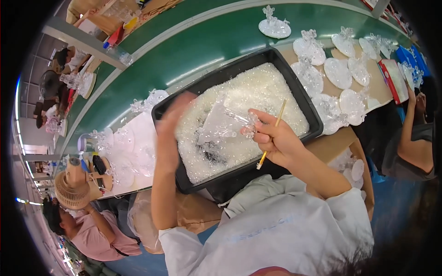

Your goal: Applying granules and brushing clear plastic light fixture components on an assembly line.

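White short-sleeved shirt (276, 221), faint grey print across chest; bare forearms.

Glossy clear-plastic ornament (224, 123) — matt black plastic tray (301, 94)

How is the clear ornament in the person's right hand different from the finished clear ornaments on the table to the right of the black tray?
The held ornament is tilted in the right hand above the black tray; the finished ornaments stand upright on the table. The held one looks bare and see-through; the finished ones look frosted white. Both are clear pieces on round bases.
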A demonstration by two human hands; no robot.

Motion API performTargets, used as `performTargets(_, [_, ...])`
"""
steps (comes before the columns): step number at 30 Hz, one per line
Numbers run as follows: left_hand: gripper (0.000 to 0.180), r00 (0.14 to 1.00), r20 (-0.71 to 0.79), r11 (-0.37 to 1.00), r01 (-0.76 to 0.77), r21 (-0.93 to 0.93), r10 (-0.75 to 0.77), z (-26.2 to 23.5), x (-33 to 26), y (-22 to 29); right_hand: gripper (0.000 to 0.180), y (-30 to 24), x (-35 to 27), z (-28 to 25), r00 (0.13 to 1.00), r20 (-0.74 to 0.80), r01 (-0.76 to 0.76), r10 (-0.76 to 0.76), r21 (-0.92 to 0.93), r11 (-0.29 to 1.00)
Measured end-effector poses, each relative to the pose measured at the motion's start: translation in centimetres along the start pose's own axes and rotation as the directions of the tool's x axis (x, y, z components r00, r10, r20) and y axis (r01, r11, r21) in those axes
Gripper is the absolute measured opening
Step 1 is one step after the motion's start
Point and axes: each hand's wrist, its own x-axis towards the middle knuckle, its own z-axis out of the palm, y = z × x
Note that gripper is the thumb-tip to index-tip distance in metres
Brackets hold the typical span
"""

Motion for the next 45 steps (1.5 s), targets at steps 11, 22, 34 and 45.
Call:
performTargets(11, [0.048,0.997,0.007,0.928,-0.070,0.365,0.072,0.1,-1.4,0.7,0.050,0.2,-0.6,-0.1,0.997,0.073,0.011,-0.009,-0.025,1.000])
performTargets(22, [0.077,0.999,0.025,0.912,-0.037,0.408,0.030,1.1,-2.1,2.1,0.056,0.3,-0.8,1.9,0.981,0.102,0.178,-0.166,-0.134,0.975])
performTargets(34, [0.041,0.753,-0.595,-0.001,0.620,0.785,0.282,-12.2,6.5,2.3,0.054,-4.0,-2.5,3.0,0.814,0.286,0.578,-0.505,-0.489,0.654])
performTargets(45, [0.022,0.789,-0.549,0.262,0.488,0.832,0.275,-22.4,6.8,4.6,0.041,-7.4,11.1,20.5,0.579,0.714,0.789,-0.393,-0.612,0.053])
